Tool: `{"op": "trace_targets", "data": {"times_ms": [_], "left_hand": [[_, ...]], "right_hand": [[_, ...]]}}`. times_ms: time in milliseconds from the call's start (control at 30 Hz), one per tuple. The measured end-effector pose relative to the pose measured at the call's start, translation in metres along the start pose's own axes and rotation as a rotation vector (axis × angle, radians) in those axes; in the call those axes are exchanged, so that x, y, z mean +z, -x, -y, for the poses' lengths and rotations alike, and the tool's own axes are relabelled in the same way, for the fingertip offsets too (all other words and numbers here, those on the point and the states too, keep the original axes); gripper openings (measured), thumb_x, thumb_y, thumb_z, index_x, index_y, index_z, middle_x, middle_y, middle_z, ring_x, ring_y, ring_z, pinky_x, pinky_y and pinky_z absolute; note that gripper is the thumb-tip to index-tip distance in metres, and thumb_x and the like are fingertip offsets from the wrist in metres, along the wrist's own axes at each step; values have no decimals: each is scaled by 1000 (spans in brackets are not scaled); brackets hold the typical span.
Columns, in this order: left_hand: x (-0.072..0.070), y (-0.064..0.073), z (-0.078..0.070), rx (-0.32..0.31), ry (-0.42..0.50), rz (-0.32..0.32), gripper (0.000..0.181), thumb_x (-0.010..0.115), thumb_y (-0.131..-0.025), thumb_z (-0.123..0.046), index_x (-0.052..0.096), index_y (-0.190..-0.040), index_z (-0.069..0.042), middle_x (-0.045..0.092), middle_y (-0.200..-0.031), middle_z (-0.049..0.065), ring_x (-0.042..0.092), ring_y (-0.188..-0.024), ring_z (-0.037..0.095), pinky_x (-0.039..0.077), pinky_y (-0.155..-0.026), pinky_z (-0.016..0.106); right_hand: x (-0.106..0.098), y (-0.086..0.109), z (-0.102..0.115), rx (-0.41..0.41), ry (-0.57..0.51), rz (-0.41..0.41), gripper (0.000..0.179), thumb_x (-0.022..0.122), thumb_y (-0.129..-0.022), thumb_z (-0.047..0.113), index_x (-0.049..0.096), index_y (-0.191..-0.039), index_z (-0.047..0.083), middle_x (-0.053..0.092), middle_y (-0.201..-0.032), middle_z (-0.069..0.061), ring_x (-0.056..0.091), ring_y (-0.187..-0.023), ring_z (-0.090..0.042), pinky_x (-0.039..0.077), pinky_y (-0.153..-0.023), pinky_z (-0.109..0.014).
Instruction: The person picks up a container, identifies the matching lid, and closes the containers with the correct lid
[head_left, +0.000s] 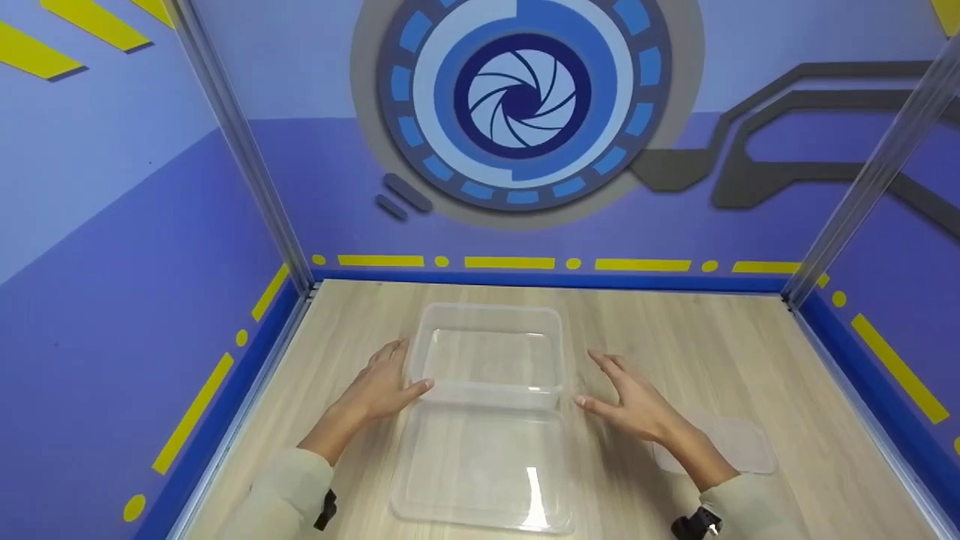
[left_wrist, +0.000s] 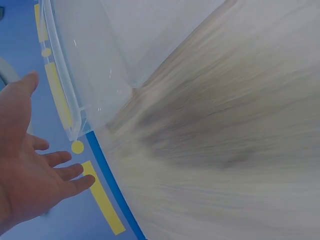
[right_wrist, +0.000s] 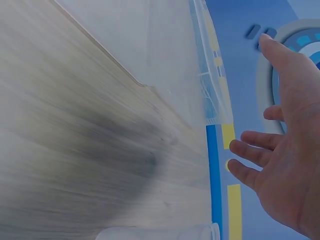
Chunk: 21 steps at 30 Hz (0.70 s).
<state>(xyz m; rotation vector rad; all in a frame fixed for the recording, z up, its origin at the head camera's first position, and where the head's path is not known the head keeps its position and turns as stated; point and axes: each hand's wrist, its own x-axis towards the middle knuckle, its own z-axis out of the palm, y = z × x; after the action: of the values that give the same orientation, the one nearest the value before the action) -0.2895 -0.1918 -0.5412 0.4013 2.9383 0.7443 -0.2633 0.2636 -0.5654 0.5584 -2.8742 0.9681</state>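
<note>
The clear container (head_left: 487,394) is sitting on the wooden table (head_left: 697,341), just beyond a large clear lid (head_left: 472,465). Left hand (head_left: 384,386) is flanking it closely, contact unclear; right hand (head_left: 630,401) is hovering apart opposite. Both are gripping nothing, fingers standing apart. A small translucent piece (head_left: 742,446) is lying by the right forearm.

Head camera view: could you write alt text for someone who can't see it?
A person's left hand and right hand flank a clear rectangular container on a wood-grain table. Nearer the viewer lies another clear rectangular piece, perhaps a lid, with a smaller translucent piece partly hidden by the right forearm. Behind rises a blue wall with a large round emblem.
</note>
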Motion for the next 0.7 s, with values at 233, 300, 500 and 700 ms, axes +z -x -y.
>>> {"op": "trace_targets", "data": {"times_ms": [233, 300, 500, 700], "left_hand": [[4, 2, 1, -26, 46, 34, 99, 60, -103, -59, 17, -167, 2, 21, -171, 27, 25, -157, 45, 28, -123, 61], [5, 2, 2, -31, 54, 34, 99, 59, -104, -59, 17, -166, 4, 21, -171, 28, 25, -157, 46, 28, -123, 61], [3, 2, 3, -36, 108, 38, 98, 54, -105, -61, 18, -165, 8, 21, -169, 31, 25, -156, 47, 25, -124, 61], [4, 3, 9, -44, 165, 30, 96, 52, -107, -59, 18, -164, 10, 23, -168, 33, 26, -155, 48, 24, -125, 60]], "right_hand": [[5, 2, -2, 6, -6, -8, 91, 70, -95, 64, 39, -164, 14, 47, -158, -21, 50, -141, -46, 42, -108, -71], [6, 2, -2, 3, -8, -12, 90, 70, -95, 63, 40, -164, 13, 49, -157, -19, 53, -139, -44, 44, -107, -70], [12, 2, -4, -26, -27, -34, 86, 73, -95, 57, 44, -161, 11, 54, -152, -15, 58, -133, -38, 49, -105, -64], [20, 2, -3, -42, -44, -49, 81, 75, -96, 49, 47, -158, 5, 56, -148, -13, 59, -131, -37, 50, -103, -61]]}}
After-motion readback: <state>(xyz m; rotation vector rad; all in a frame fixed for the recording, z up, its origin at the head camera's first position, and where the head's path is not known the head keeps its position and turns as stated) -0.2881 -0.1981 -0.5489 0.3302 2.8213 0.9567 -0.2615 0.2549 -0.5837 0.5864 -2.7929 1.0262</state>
